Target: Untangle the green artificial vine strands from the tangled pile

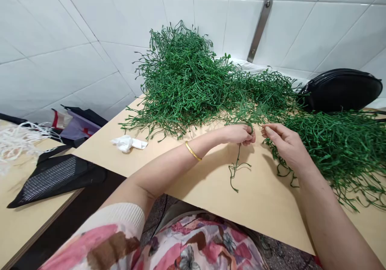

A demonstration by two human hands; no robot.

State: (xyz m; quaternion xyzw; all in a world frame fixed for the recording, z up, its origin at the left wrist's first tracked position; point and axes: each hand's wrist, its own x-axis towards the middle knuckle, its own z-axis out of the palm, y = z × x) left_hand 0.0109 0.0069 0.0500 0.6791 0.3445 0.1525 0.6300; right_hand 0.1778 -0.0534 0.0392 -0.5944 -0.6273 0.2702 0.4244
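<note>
**Green sprig (234,168) in the left hand (239,134), right hand (286,143) just beside**

Held over the bench (271,213) near its middle, gripped in the curled fingers (249,138) of the left hand, lower end branching and hanging below the fist. On the right hand, thumb and forefinger brought together at the tips, just beside the left; cannot tell whether pinching a strand there.

Behind both hands, a tall heap (181,85) of similar sprigs, tangled, trailing rightward into a lower band (265,91). Beyond the right wrist, another pile (340,145), spilling toward the front of the bench. Just behind that pile, a rounded black bag (343,89). Near the left edge, in front of the tall heap, a crumpled white piece (123,143), paper or cloth not clear.

Around the left forearm, a gold bangle (192,151). At far left, on a second bench (21,221), loose white strands (24,141) and a black mesh pouch (51,177). At the back, white wall tiles (132,17) with a slanting metal strip (259,31).
</note>
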